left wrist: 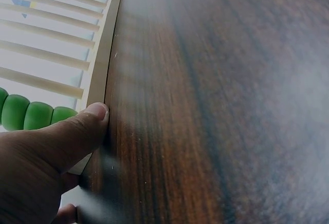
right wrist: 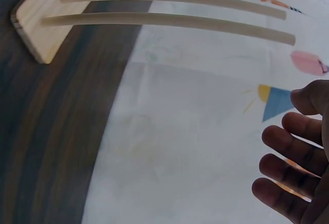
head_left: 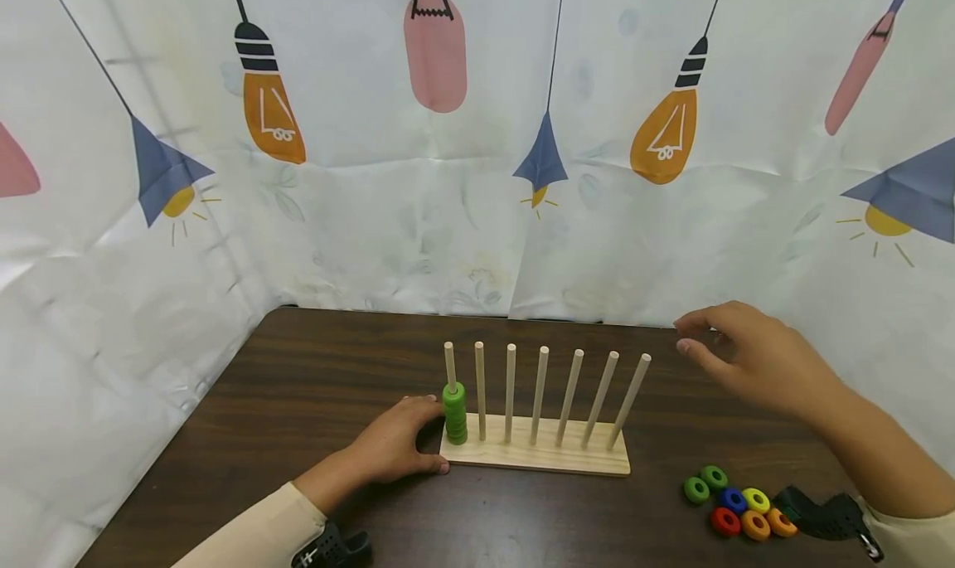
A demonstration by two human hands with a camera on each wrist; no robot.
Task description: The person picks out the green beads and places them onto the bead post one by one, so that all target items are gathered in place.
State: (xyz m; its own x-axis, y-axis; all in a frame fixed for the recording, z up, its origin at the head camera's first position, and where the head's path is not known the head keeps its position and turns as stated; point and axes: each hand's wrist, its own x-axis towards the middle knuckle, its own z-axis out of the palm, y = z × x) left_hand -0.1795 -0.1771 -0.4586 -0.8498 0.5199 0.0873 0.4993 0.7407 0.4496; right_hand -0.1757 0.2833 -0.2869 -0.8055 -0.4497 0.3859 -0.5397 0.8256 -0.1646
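Note:
A pale wooden base [head_left: 533, 458] with several upright pegs stands on the table. Green beads [head_left: 454, 415] are stacked on its leftmost peg; the other pegs are bare. My left hand [head_left: 395, 445] grips the base's left end, thumb along the front edge and fingers behind. In the left wrist view the thumb [left wrist: 82, 131] presses the edge just beside the green beads. My right hand [head_left: 768, 365] is raised to the right of the pegs, fingers loosely bent and apart from the thumb, holding nothing. In the right wrist view its fingers [right wrist: 288, 144] are away from the pegs [right wrist: 169, 21].
Loose beads lie at the right front of the dark wooden table [head_left: 298, 402]: two green, one blue [head_left: 733, 501], one yellow [head_left: 756, 500], one red [head_left: 725, 521] and two orange, below the right forearm. A printed white cloth [head_left: 373, 211] hangs behind and at the sides.

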